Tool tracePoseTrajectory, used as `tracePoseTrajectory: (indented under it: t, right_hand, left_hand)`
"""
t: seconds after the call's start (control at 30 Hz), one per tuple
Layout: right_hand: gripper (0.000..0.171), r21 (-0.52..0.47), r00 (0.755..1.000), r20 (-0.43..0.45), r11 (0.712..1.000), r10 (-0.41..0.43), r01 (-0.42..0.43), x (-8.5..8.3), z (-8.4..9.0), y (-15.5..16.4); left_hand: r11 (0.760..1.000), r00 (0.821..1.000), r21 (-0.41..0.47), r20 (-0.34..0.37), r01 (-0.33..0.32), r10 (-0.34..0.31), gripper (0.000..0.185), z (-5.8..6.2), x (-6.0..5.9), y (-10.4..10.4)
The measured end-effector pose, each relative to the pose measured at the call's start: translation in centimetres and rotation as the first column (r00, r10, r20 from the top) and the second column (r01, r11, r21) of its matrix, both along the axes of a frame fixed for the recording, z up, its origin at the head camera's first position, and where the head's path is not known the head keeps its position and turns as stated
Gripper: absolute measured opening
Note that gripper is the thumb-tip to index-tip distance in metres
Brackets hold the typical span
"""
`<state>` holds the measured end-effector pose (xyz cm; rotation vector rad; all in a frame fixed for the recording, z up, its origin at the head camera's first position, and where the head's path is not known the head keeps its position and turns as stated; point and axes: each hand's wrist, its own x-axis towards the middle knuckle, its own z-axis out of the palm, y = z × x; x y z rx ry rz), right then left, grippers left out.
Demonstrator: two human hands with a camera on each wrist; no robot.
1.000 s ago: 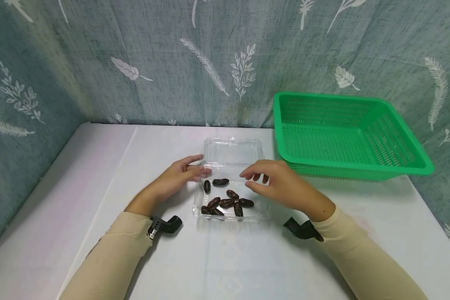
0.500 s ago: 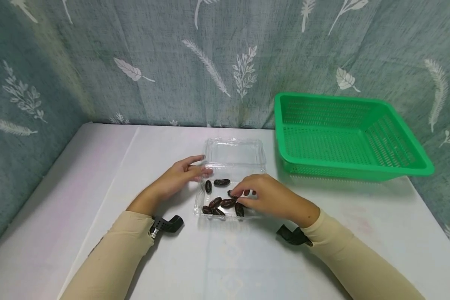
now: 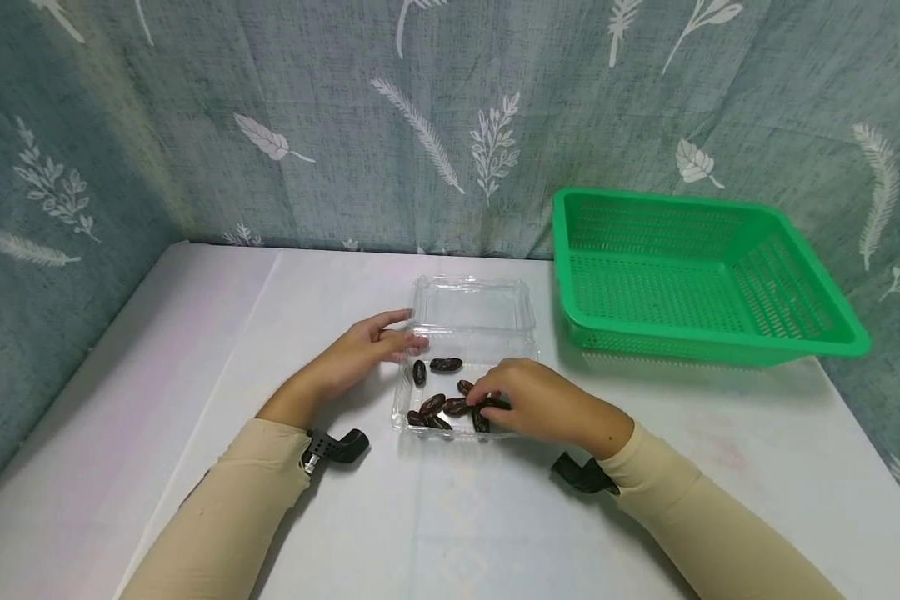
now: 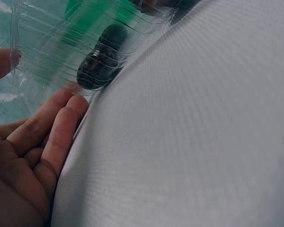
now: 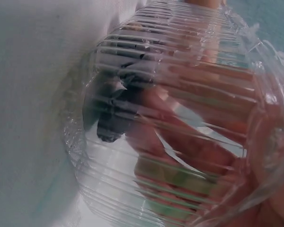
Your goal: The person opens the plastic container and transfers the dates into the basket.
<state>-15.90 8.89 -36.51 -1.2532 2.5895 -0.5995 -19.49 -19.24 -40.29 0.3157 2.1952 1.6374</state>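
- Your left hand rests on the tabletop with its fingers straight and relaxed, the fingertips touching the left rim of the clear ribbed plastic clamshell box.
- Your right hand is down inside the near half of that box, fingers curled among the dark brown oblong dates; from the head view you cannot tell whether it actually pinches one.
- The dates lie between your two hands, most clustered just left of your right fingertips, two more nearer your left fingertips.
- The left wrist view adds what the head view does not: the box's ribbed wall right against your left fingers, with one date seen through the plastic.
- The right wrist view looks through the ribbed plastic at your right fingers, curled beside a dark date; the distortion hides whether they close on it.
- Beyond your right hand, well apart from it, a green slotted plastic basket sits on the tabletop.
- The tabletop is covered in white cloth.
- A grey-green curtain printed with white leaves closes in the space behind and to the left of your hands.
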Motion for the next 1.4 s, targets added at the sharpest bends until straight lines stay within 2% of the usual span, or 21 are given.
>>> tracePoseTrajectory:
  t: [0.17, 0.6, 0.8, 1.03, 1.4]
  right_hand:
    - [0.018, 0.012, 1.0, -0.006, 1.0, -0.01, 0.011, -0.01, 0.12, -0.02]
    - [0.019, -0.011, 0.999, 0.001, 0.999, 0.032, -0.032, -0.31, 0.03, 0.23]
    - [0.023, 0.015, 0.999, 0.011, 0.999, 0.049, -0.049, -0.26, 0.09, 0.42]
    - [0.024, 0.044, 0.998, 0.0, 0.997, 0.058, -0.058, -0.32, 0.28, 0.45]
    - [0.024, 0.042, 0.999, 0.029, 0.999, 0.025, -0.026, -0.17, 0.17, 0.56]
  left_hand:
    - [1.0, 1.0, 0.006, -0.006, -0.014, 0.014, 0.062, 0.18, 0.02, 0.05]
    - [1.0, 1.0, -0.001, -0.007, -0.013, 0.013, 0.062, 0.06, -0.03, 0.14]
    - [1.0, 1.0, -0.007, 0.005, -0.006, 0.006, 0.062, -0.13, -0.12, 0.16]
    - [1.0, 1.0, -0.011, -0.028, -0.003, 0.003, 0.062, -0.19, -0.17, 0.06]
    - [1.0, 1.0, 0.002, -0.012, 0.004, -0.004, 0.062, -0.25, -0.05, 0.11]
